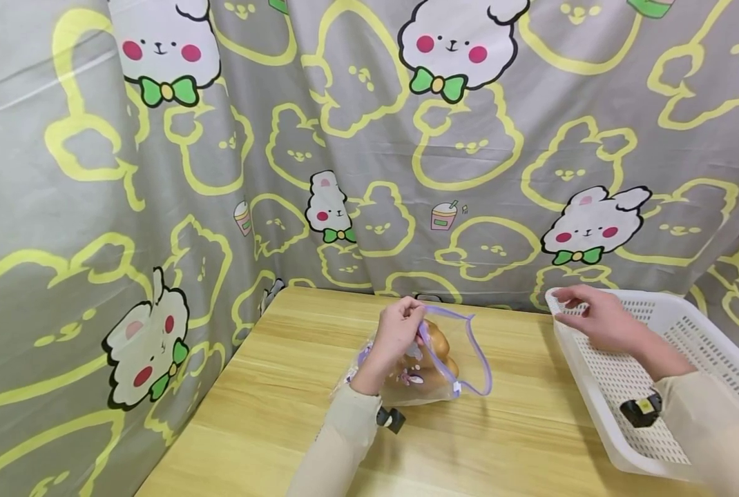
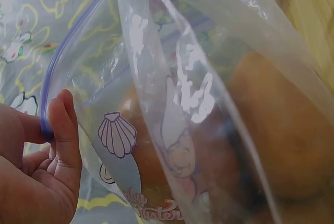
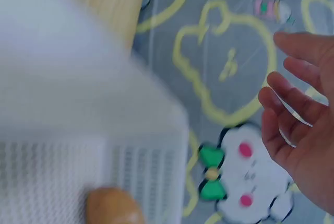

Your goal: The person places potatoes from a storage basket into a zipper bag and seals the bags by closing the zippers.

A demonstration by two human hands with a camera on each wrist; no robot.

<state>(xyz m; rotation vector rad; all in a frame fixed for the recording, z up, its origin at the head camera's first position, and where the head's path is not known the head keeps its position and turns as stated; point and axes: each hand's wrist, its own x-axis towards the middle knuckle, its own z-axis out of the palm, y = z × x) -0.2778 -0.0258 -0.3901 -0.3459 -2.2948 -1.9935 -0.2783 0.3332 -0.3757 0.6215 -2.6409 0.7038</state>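
Observation:
My left hand (image 1: 397, 328) pinches the purple-edged mouth of a clear zip bag (image 2: 117, 135) printed with a shell and lettering. The bag lies on the wooden table, its mouth spread toward the right. Inside sit golden-brown, rounded, bread-like pieces (image 1: 436, 345), partly hidden by the printed plastic. My right hand (image 1: 606, 321) hovers over the left rim of a white perforated basket (image 1: 583, 393), with nothing in its fingers. In the right wrist view its fingers are spread and loosely bent. A brown rounded piece (image 3: 115, 207) shows inside the basket there.
The wooden table (image 1: 270, 373) carries the bag at its middle and the basket at its right side. A grey curtain (image 1: 369, 152) with cartoon animals hangs behind and along the left of the table. Black wrist cameras (image 1: 641, 408) sit on both sleeves.

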